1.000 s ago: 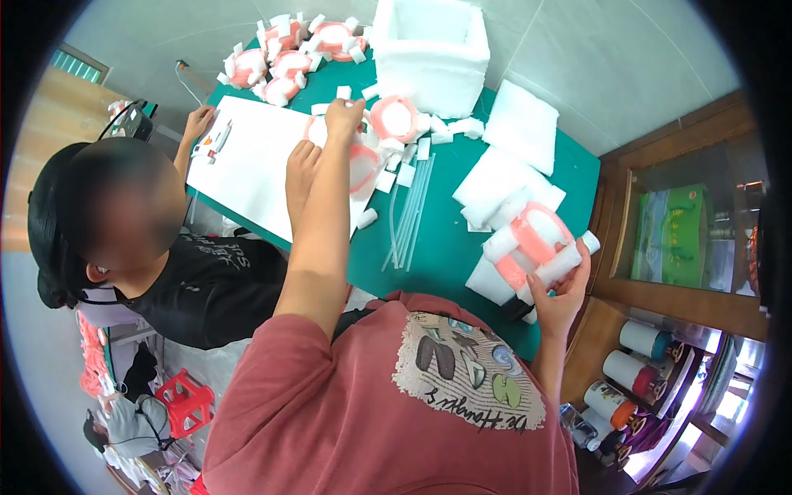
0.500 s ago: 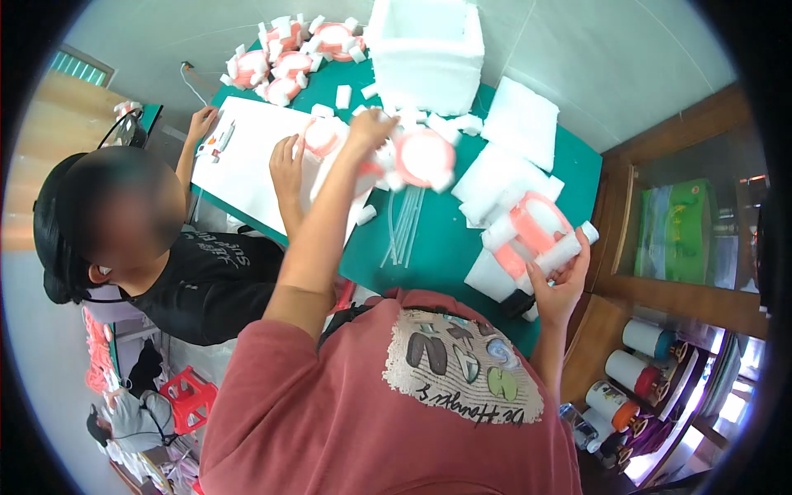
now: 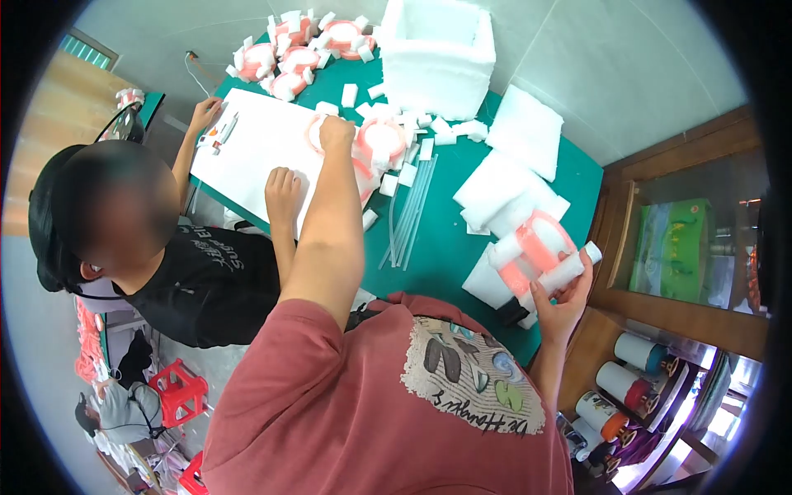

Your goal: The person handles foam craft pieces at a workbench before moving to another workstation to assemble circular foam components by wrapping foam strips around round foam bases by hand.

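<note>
My left hand (image 3: pixel 336 134) is closed over the right edge of a pink ring (image 3: pixel 313 132) on the white board (image 3: pixel 247 153); what is between its fingers is hidden. Just right of it lies another pink ring with a white middle (image 3: pixel 383 140), with foam blocks around it. On the right side, my right hand (image 3: pixel 565 299) grips a white foam roll (image 3: pixel 569 271) that is part of a pink ring assembly (image 3: pixel 536 243). White foam sheets (image 3: pixel 507 194) lie behind this assembly.
A co-worker's hand (image 3: pixel 283 191) rests at the board's near edge, the other (image 3: pixel 205 112) at its far left. Clear strips (image 3: pixel 410 219) lie mid-table. A white foam box (image 3: pixel 437 70) and pink rings with foam blocks (image 3: pixel 289 58) stand at the back. A wooden cabinet (image 3: pixel 660 161) borders the right.
My left hand has moved left, from the foam pieces to the ring on the board. The other ring, blurred before, now lies further left. My right hand keeps its hold.
</note>
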The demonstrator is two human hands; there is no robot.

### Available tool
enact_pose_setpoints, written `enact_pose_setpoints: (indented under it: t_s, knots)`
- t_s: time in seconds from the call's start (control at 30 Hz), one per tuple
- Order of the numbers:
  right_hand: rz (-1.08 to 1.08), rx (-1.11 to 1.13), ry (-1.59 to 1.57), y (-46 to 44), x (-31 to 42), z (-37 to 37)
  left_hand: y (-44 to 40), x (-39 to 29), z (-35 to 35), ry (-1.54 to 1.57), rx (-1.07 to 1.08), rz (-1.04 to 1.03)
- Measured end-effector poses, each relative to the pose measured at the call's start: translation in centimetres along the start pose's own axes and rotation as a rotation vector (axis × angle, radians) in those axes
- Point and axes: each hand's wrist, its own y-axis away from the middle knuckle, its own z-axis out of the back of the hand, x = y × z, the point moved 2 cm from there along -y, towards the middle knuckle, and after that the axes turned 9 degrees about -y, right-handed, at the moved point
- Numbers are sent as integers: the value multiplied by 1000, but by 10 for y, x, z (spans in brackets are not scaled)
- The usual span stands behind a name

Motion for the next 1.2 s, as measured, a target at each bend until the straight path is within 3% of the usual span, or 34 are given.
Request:
enact_pose_setpoints:
  t_s: [0.07, 0.13, 0.2, 0.27, 0.33, 0.5, 0.6, 0.73, 0.9, 0.97, 1.0, 1.07, 1.2]
  knots:
    - [-13, -15, -28, 0, 0, 2, 0, -9, 11, -147, 133, -104]
    - [-17, -21, -28, -2, 1, 2, -2, -18, 23, -90, 96, -72]
    - [-24, -19, -35, -2, -1, 1, -12, -27, 39, 49, 3, -199]
    - [16, -2, -47, -5, -1, -1, 10, -60, 97, 26, -38, -323]
    - [56, 12, -75, -9, 0, -7, 18, -78, 132, 198, -5, -406]
    - [114, 61, -198, -15, 6, -10, 109, -106, 213, 454, 67, -543]
    - [170, 106, -268, -15, 7, 0, 174, -98, 244, 320, -30, -573]
    - [202, 200, -295, -24, 3, 11, 254, -50, 262, 389, 33, -553]
    - [188, 294, -339, -13, 14, -1, 346, 47, 280, 121, 27, -506]
    - [217, 355, -359, -8, 22, -13, 385, 82, 285, 261, 84, -321]
    - [221, 393, -374, -3, 28, -23, 401, 99, 289, 297, 51, -349]
    - [204, 467, -327, 19, 46, -31, 447, 131, 306, 329, 81, -103]
    - [300, 656, -421, 78, 75, -77, 509, 238, 331, 272, -252, -102]
